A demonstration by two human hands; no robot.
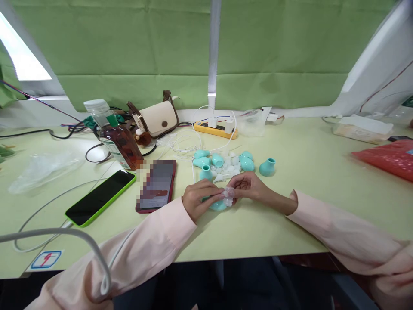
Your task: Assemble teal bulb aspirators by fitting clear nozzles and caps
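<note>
Between my two hands is a small clear plastic piece point(229, 196). My left hand point(200, 199) pinches it from the left, and my right hand point(247, 187) has its fingers closed on it from the right. Just under the fingers lies a turquoise piece point(218, 205), partly hidden. Beyond the hands, several glossy turquoise pieces point(202, 162) surround a pile of small whitish translucent parts point(228, 167). One turquoise bottle-shaped piece point(267, 167) stands apart, to the right of the pile.
At the left lie a green-edged phone point(100, 198) and a red-cased phone point(158, 185), with a bottle of brown liquid point(119, 144) behind. Farther back are a cream bag point(159, 118) and a yellow power strip point(214, 129). A red package point(387, 157) is at the right.
</note>
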